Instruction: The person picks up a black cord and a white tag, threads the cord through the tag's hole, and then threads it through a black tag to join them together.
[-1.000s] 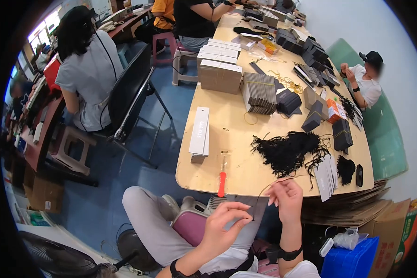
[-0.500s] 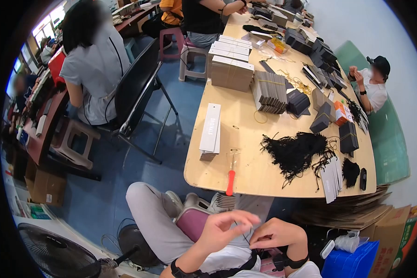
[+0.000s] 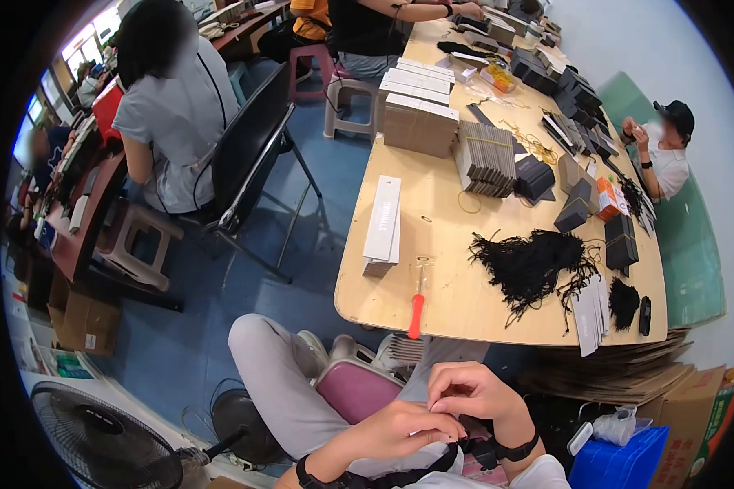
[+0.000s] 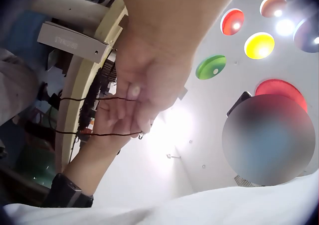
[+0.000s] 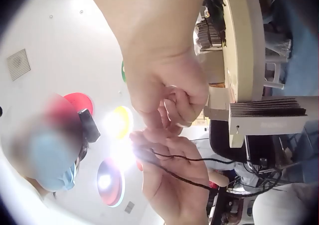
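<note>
Close above the lap, my left hand [image 3: 404, 425] and right hand [image 3: 473, 391] meet at the fingertips. A thin dark cord [image 5: 184, 175] hangs from them in a long loop. Its two strands run to the pinched fingertips of my left hand [image 5: 174, 177] in the right wrist view. My right hand [image 5: 172, 98] has curled fingers and pinches where the strands end; the exact spot is hidden behind the fingers. A tiny metal clasp or pin [image 4: 141, 134] shows by the fingertips in the left wrist view.
On the table [image 3: 457, 306] lie a black cord pile [image 3: 530, 265], white tags [image 3: 591, 314], a stack of printed tags [image 3: 383, 218] and a red-handled tool [image 3: 417, 314]. Bundled card stacks [image 3: 420, 122] stand farther back. A fan [image 3: 106, 436] is at lower left, a blue bin [image 3: 624, 460] at lower right.
Both hands have come down toward the lap. They were apart with the cord stretched between them one second ago; now their fingertips meet. The head view has shifted slightly.
</note>
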Motion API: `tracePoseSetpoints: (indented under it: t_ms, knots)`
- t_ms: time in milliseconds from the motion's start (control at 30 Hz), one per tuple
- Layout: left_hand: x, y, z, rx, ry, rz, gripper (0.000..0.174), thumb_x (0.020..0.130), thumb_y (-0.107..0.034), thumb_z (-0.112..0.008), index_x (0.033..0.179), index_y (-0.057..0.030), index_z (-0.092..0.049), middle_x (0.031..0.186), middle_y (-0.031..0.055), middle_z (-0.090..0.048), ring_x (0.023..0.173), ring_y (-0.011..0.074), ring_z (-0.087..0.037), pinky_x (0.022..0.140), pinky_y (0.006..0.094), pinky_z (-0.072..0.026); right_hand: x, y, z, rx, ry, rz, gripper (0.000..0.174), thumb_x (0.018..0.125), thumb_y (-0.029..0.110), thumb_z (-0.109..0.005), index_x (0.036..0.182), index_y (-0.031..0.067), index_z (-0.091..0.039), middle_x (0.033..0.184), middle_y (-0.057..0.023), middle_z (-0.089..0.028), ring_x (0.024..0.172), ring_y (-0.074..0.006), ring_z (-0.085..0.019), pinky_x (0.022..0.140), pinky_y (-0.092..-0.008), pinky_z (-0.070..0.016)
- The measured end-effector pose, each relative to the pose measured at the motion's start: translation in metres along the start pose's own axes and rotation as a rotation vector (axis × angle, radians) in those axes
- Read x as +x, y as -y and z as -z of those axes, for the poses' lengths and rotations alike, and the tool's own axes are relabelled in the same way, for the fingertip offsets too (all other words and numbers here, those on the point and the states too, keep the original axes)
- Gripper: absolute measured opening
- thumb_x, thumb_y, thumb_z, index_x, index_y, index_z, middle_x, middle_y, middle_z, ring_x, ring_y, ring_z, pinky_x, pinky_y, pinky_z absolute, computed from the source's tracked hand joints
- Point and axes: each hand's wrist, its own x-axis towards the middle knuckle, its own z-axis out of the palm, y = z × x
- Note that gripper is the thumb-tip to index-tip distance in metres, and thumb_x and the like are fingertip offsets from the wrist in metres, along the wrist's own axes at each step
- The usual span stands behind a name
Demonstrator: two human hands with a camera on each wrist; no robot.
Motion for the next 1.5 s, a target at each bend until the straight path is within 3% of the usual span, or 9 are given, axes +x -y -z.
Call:
tracePoseSetpoints:
  t_ms: [133, 167, 267, 333, 433, 867, 1100, 1367, 1500]
  knots:
    - [0.000, -0.007, -0.001, 0.009, -0.153, 0.064, 0.010, 0.081, 0.006, -0.062, 0.088, 0.0006, -0.066, 0.096, 0.0108, -0.069, 0.089, 0.0225, -0.067, 0.081, 0.0313, -0.0517, -0.010, 0.004, 0.010, -0.073, -0.216, 0.108, 0.007, 0.078, -0.001, -0.070, 0.083, -0.0018, -0.065, 0.083, -0.0079, -0.059, 0.072, -0.0137, -0.055, 0.059, -0.0239, -0.0393]
    - [0.001, -0.001, 0.000, 0.034, -0.329, 0.005, 0.008, 0.081, 0.004, -0.063, 0.088, 0.0009, -0.066, 0.095, 0.0108, -0.069, 0.089, 0.0218, -0.066, 0.081, 0.0311, -0.0511, -0.014, 0.004, 0.014, -0.038, -0.279, 0.128, 0.009, 0.074, -0.003, -0.072, 0.079, -0.0013, -0.066, 0.081, -0.0080, -0.060, 0.069, -0.0142, -0.055, 0.058, -0.0245, -0.0397]
    - [0.001, 0.003, 0.000, 0.044, -0.586, -0.003, 0.009, 0.079, 0.002, -0.066, 0.088, 0.0013, -0.067, 0.092, 0.0109, -0.069, 0.089, 0.0210, -0.065, 0.081, 0.0301, -0.0495, -0.015, 0.009, 0.017, -0.105, -0.146, 0.244, 0.011, 0.072, -0.001, -0.074, 0.080, -0.0002, -0.067, 0.079, -0.0063, -0.061, 0.066, -0.0129, -0.052, 0.054, -0.0224, -0.0367]
    - [0.002, 0.002, 0.001, 0.229, -0.611, 0.045, 0.011, 0.077, 0.003, -0.067, 0.088, 0.0016, -0.067, 0.090, 0.0107, -0.068, 0.086, 0.0208, -0.065, 0.078, 0.0298, -0.0496, -0.008, 0.029, -0.005, -0.325, -0.119, 0.048, 0.012, 0.072, 0.001, -0.075, 0.081, 0.0019, -0.068, 0.080, -0.0056, -0.060, 0.062, -0.0108, -0.048, 0.050, -0.0218, -0.0340]
    - [0.002, 0.003, -0.001, 0.256, -0.628, 0.059, 0.011, 0.078, 0.001, -0.068, 0.089, -0.0001, -0.066, 0.087, 0.0105, -0.067, 0.082, 0.0235, -0.064, 0.072, 0.0312, -0.0497, -0.003, 0.028, -0.012, -0.419, -0.256, -0.020, 0.014, 0.072, 0.003, -0.076, 0.083, 0.0034, -0.068, 0.081, -0.0036, -0.059, 0.058, -0.0097, -0.044, 0.048, -0.0224, -0.0320]
    - [-0.005, 0.012, 0.012, 0.216, -0.376, 0.182, 0.010, 0.081, -0.006, -0.067, 0.090, -0.0020, -0.064, 0.083, 0.0084, -0.063, 0.076, 0.0234, -0.060, 0.068, 0.0304, -0.0472, -0.003, 0.011, -0.006, -0.409, -0.149, -0.112, 0.017, 0.075, 0.008, -0.076, 0.082, 0.0026, -0.061, 0.075, -0.0018, -0.057, 0.058, -0.0097, -0.041, 0.051, -0.0234, -0.0329]
    - [-0.006, 0.022, 0.011, -0.020, -0.281, 0.152, 0.011, 0.086, -0.010, -0.065, 0.089, -0.0004, -0.063, 0.083, 0.0058, -0.062, 0.078, 0.0143, -0.058, 0.071, 0.0269, -0.0454, -0.005, 0.008, -0.001, -0.338, -0.101, -0.158, 0.021, 0.071, 0.010, -0.080, 0.080, 0.0033, -0.062, 0.074, 0.0004, -0.057, 0.056, -0.0074, -0.041, 0.049, -0.0234, -0.0300]
    - [-0.009, 0.035, 0.004, -0.250, -0.203, 0.174, 0.016, 0.093, -0.016, -0.058, 0.094, 0.0008, -0.056, 0.084, 0.0025, -0.056, 0.080, 0.0101, -0.055, 0.069, 0.0248, -0.0447, -0.011, 0.007, -0.001, -0.213, -0.136, -0.104, 0.017, 0.078, 0.008, -0.074, 0.091, 0.0031, -0.065, 0.078, -0.0016, -0.062, 0.061, -0.0078, -0.052, 0.053, -0.0221, -0.0387]
    - [-0.006, 0.027, 0.002, -0.390, -0.207, 0.233, 0.016, 0.095, -0.016, -0.056, 0.093, 0.0001, -0.056, 0.081, 0.0007, -0.052, 0.068, 0.0068, -0.048, 0.063, 0.0217, -0.0413, -0.011, 0.006, 0.002, -0.249, -0.114, -0.105, 0.015, 0.079, 0.005, -0.071, 0.093, 0.0022, -0.066, 0.082, -0.0045, -0.064, 0.066, -0.0107, -0.057, 0.057, -0.0236, -0.0426]
